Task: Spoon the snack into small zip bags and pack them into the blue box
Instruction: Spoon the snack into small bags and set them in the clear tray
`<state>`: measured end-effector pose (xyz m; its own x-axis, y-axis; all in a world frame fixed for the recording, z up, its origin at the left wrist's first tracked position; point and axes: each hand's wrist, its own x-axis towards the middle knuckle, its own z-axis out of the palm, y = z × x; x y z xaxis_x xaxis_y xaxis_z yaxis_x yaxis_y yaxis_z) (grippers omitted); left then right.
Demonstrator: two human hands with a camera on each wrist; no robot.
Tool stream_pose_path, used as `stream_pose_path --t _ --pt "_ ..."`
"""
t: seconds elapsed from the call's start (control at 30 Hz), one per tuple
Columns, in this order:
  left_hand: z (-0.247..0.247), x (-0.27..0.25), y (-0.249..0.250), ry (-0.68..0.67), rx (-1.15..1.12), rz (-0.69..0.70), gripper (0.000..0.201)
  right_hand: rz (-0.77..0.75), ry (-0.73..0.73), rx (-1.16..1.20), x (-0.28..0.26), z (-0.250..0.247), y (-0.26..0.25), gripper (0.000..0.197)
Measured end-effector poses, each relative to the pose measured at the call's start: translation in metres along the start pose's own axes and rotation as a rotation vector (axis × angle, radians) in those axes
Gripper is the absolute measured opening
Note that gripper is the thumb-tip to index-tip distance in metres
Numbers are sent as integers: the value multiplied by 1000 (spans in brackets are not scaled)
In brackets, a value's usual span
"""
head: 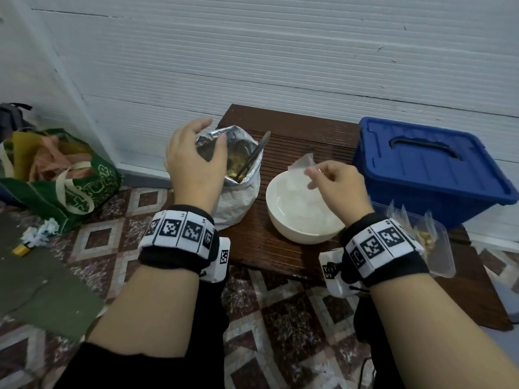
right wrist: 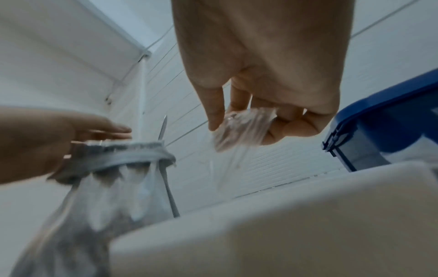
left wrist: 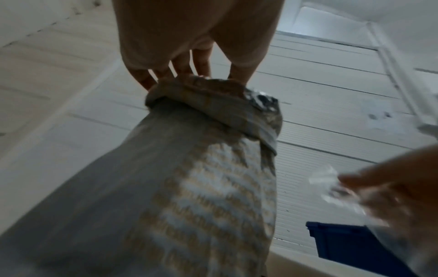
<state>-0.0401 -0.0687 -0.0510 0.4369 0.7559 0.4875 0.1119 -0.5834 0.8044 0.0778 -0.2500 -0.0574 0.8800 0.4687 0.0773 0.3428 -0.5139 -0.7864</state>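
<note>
A silver foil snack bag (head: pixel 241 197) (left wrist: pixel 201 187) (right wrist: pixel 106 187) stands open on the dark wooden table (head: pixel 295 130), with a metal spoon (head: pixel 258 150) (right wrist: pixel 163 129) leaning inside it. My left hand (head: pixel 214 133) (left wrist: pixel 208 76) (right wrist: pixel 106 131) holds its rolled rim, fingers behind and thumb in front. My right hand (head: pixel 311 172) (right wrist: pixel 246 123) (left wrist: pixel 355 181) pinches an empty clear zip bag (head: pixel 302 164) (right wrist: pixel 237 135) (left wrist: pixel 324 174) above a white bowl (head: pixel 280 220) (right wrist: pixel 284 215) that holds more empty bags. The blue box (head: pixel 429 175) (left wrist: pixel 343 241) (right wrist: pixel 391 120) sits at the right with its lid on.
A clear plastic tub (head: pixel 441 248) with filled zip bags sits by my right wrist, in front of the blue box. On the tiled floor to the left lie a green shopping bag (head: pixel 70 186) and crumpled paper (head: pixel 42 231). A white panelled wall stands just behind the table.
</note>
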Motion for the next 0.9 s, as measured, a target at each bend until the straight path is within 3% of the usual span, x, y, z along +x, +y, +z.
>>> stream_pose_path --t 0.17,0.23,0.33,0.4,0.47,0.67,0.83,0.9 --pt "8 -11 24 -187 228 429 34 -84 -45 350 -8 -15 -13 14" --pt "12 -14 31 -259 250 483 38 -154 -80 389 -11 -18 -18 12" --pt "15 -16 34 -367 193 404 42 -214 -132 408 -15 -20 -22 11" --pt "15 -15 33 -390 102 314 26 -219 -148 401 -16 -20 -24 11" --pt "16 -12 29 -359 1 220 10 -189 -156 423 -16 -20 -24 12" --pt "15 -8 22 -257 -80 51 10 -102 -130 554 -17 -22 -20 2" --pt "12 -11 26 -258 -29 116 13 -57 -75 592 -15 -25 -19 3" --pt "8 -14 32 -284 108 274 52 -56 -73 581 -16 -26 -19 4"
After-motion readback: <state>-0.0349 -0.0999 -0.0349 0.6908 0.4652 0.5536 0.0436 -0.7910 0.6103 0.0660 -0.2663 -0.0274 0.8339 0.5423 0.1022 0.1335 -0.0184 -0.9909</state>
